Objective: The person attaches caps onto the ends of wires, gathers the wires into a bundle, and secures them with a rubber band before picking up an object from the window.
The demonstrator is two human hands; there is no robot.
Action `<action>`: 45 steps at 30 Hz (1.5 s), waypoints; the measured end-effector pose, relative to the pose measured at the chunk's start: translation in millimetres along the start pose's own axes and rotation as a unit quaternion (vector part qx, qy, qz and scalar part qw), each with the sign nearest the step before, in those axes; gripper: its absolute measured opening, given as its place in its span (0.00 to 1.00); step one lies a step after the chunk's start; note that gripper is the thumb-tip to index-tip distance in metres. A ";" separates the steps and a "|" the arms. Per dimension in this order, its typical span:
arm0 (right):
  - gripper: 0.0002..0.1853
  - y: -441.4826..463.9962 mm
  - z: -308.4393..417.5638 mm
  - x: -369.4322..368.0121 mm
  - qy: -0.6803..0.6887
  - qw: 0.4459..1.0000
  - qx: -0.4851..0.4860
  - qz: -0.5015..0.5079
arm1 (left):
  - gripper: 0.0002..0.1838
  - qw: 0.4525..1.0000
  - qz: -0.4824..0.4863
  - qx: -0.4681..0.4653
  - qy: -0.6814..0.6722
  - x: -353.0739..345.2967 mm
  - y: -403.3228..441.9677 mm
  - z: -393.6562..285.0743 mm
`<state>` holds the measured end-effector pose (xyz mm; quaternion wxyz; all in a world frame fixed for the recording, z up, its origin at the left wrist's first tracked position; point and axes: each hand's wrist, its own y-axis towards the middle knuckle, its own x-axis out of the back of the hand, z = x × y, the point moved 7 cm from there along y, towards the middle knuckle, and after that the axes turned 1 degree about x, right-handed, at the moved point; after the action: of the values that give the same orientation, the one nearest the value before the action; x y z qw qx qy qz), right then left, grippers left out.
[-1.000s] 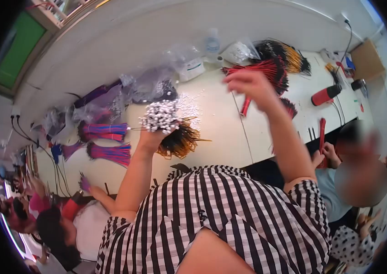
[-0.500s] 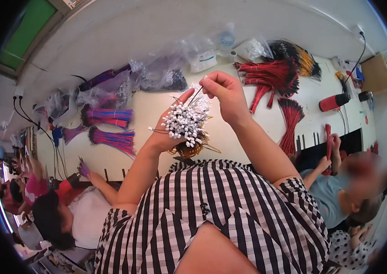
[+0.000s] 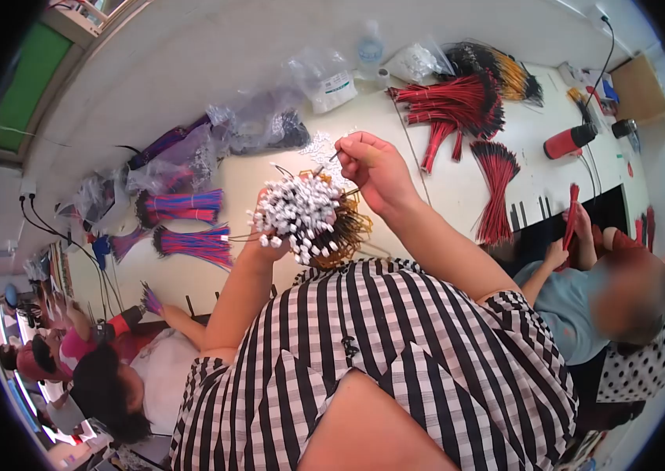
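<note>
A thick bundle of dark and yellow wires (image 3: 352, 229) lies in my left hand (image 3: 271, 251), the ends capped with many small white connectors (image 3: 299, 210) that face me. The bundle hides most of that hand's fingers. My right hand (image 3: 379, 171) is closed in a pinch just above and to the right of the bundle. From its fingertips a short dark wire end (image 3: 335, 155) sticks out toward the white connectors. Loose white pieces (image 3: 318, 147) lie scattered on the table behind both hands.
Red-and-black wire bundles (image 3: 458, 106) lie at the right, blue-and-red ones (image 3: 191, 239) at the left. Plastic bags (image 3: 258, 125) line the wall. A red heat gun or bottle-like cylinder (image 3: 569, 143) rests at far right. Co-workers sit on both sides, one holding red wires (image 3: 572, 216).
The bundle has tipped, so more of its white ends and yellow wires face me. My right hand has come slightly lower and left in the view, still pinching; the camera view has shifted.
</note>
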<state>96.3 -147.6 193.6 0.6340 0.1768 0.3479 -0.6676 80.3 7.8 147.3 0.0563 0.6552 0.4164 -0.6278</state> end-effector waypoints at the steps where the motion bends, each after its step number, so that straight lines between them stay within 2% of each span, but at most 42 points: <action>1: 0.04 -1.7 -5.4 1.6 0.017 1.000 0.004 -0.014 | 0.20 0.986 0.054 -0.013 0.158 -8.7 -0.3 -7.9; 2: 0.04 -3.1 -10.2 2.9 0.034 0.999 0.009 -0.028 | 0.21 0.945 0.104 -0.042 0.308 -20.5 -2.4 -15.3; 3: 0.04 -3.8 -14.7 2.6 0.034 0.999 0.009 -0.028 | 0.19 0.925 0.108 -0.095 0.353 -27.5 -6.6 -17.6; 6: 0.05 -6.1 -22.2 5.6 0.035 0.998 0.030 -0.051 | 0.16 0.905 0.068 -0.178 0.380 -42.3 -15.3 -17.6; 8: 0.05 -7.6 -26.9 5.0 0.048 0.997 0.010 -0.063 | 0.16 0.783 0.106 -0.232 0.567 -57.6 -26.4 -21.2; 9: 0.04 -9.2 -30.6 6.2 0.060 0.995 -0.011 -0.076 | 0.13 0.806 0.074 -0.220 0.545 -63.4 -29.5 -20.1; 11: 0.04 -8.1 -29.1 8.5 0.056 0.995 0.008 -0.078 | 0.08 0.847 0.011 -0.200 0.492 -74.4 -37.0 -17.4; 13: 0.04 -7.5 -25.9 7.9 0.051 0.995 0.028 -0.077 | 0.09 0.813 -0.005 -0.229 0.536 -62.9 -34.4 -23.6; 14: 0.05 -8.1 -24.4 5.7 0.039 0.997 0.033 -0.066 | 0.09 0.812 -0.005 -0.230 0.536 -60.1 -35.0 -25.7; 16: 0.05 -9.6 -25.8 5.0 0.026 0.997 0.038 -0.057 | 0.09 0.772 0.023 -0.257 0.581 -62.8 -38.5 -27.4; 18: 0.05 -9.0 -33.4 7.4 0.043 0.997 0.022 -0.060 | 0.08 0.793 0.045 -0.260 0.549 -63.5 -36.3 -24.7; 21: 0.05 -9.4 -32.2 11.7 0.044 0.994 0.034 -0.097 | 0.15 0.752 0.087 -0.311 0.574 -77.9 -39.6 -22.0; 22: 0.05 -9.0 -32.0 10.9 0.044 0.994 0.035 -0.096 | 0.23 0.799 0.045 -0.274 0.534 -63.8 -35.1 -21.3; 23: 0.05 -7.6 -28.5 10.4 0.036 0.993 0.052 -0.097 | 0.25 0.797 0.035 -0.270 0.539 -58.2 -32.0 -22.3; 25: 0.04 -3.9 -21.5 10.7 0.029 0.992 0.072 -0.099 | 0.31 0.720 0.010 -0.296 0.628 -55.7 -27.1 -27.1; 26: 0.04 -2.9 -23.2 14.2 0.036 0.992 0.053 -0.111 | 0.34 0.676 0.000 -0.317 0.666 -55.4 -27.7 -28.5; 28: 0.04 -0.4 -20.7 18.7 0.045 0.990 0.035 -0.125 | 0.30 0.609 -0.012 -0.386 0.693 -63.1 -31.3 -33.8; 29: 0.04 -0.1 -20.0 23.9 0.061 0.986 0.018 -0.151 | 0.26 0.581 -0.055 -0.385 0.715 -73.7 -36.7 -36.2; 31: 0.04 1.3 -14.7 31.9 0.077 0.981 0.003 -0.178 | 0.22 0.538 -0.046 -0.402 0.739 -83.5 -47.9 -41.0; 33: 0.03 1.1 4.0 29.1 0.070 0.984 0.086 -0.142 | 0.31 0.515 0.051 -0.408 0.752 -92.2 -54.1 -42.7; 34: 0.03 -0.1 13.0 24.3 0.073 0.984 0.120 -0.113 | 0.29 0.606 0.052 -0.381 0.696 -86.6 -52.1 -46.5; 35: 0.03 -1.4 19.1 19.6 0.074 0.984 0.117 -0.112 | 0.23 0.656 0.083 -0.373 0.651 -83.2 -52.6 -49.2; 37: 0.03 -9.9 49.9 5.8 0.049 0.965 0.246 -0.070 | 0.13 0.741 0.125 -0.356 0.555 -87.5 -58.7 -49.2; 39: 0.03 -2.0 67.8 20.5 0.129 0.963 0.229 -0.063 | 0.16 0.810 0.120 -0.340 0.463 -85.7 -64.1 -48.3; 41: 0.03 4.1 82.3 50.2 0.158 0.953 0.222 -0.131 | 0.16 0.832 0.143 -0.338 0.416 -87.1 -68.8 -51.1; 43: 0.03 -13.0 114.7 53.5 -0.031 0.907 0.382 -0.174 | 0.14 0.825 0.159 -0.344 0.418 -89.2 -70.0 -53.9; 44: 0.03 -21.2 123.5 39.0 -0.154 0.887 0.415 -0.131 | 0.13 0.812 0.159 -0.339 0.447 -86.5 -66.7 -55.4; 45: 0.03 -26.3 124.1 17.6 -0.336 0.849 0.397 -0.099 | 0.12 0.799 0.159 -0.332 0.475 -89.5 -63.2 -54.9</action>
<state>93.9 -246.9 274.3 0.5189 0.1433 -0.1649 -0.8265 96.0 38.9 264.8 0.1649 0.8694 0.4638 -0.0435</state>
